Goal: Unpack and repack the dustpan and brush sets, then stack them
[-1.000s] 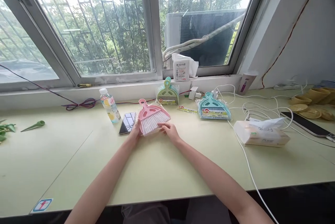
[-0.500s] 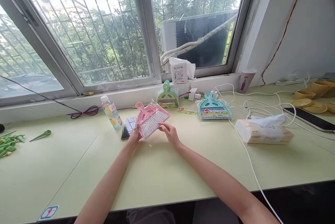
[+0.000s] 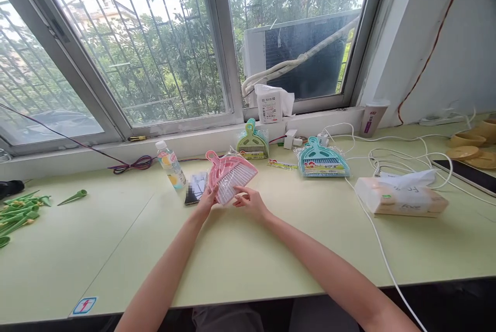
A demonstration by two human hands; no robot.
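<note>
A pink dustpan and brush set [image 3: 228, 174] in clear plastic wrap is tilted above the table, its ring handle up and to the left, white bristles facing me. My left hand [image 3: 209, 200] is closed on its lower left edge. At the lower right edge of the bristles, my right hand [image 3: 251, 202] has its fingers bent and its fingertips pinching the wrapped edge. Behind the set stand green dustpan sets [image 3: 251, 143]. Wrapped blue dustpan sets [image 3: 323, 160] lie farther right. A printed label strip [image 3: 282, 165] rests between them.
A drink bottle [image 3: 171, 166] and a phone [image 3: 194, 190] sit left of the set. Green cone-shaped pieces [image 3: 19, 215] are piled far left. To the right are a tissue pack [image 3: 401, 200], white cables [image 3: 372, 228], a paper cup [image 3: 374, 119] and a dark tablet [image 3: 465, 174].
The view has shifted slightly, so things appear a little farther right. The pink set has tipped a bit in my left hand, and my right fingers have shifted along its lower edge.
</note>
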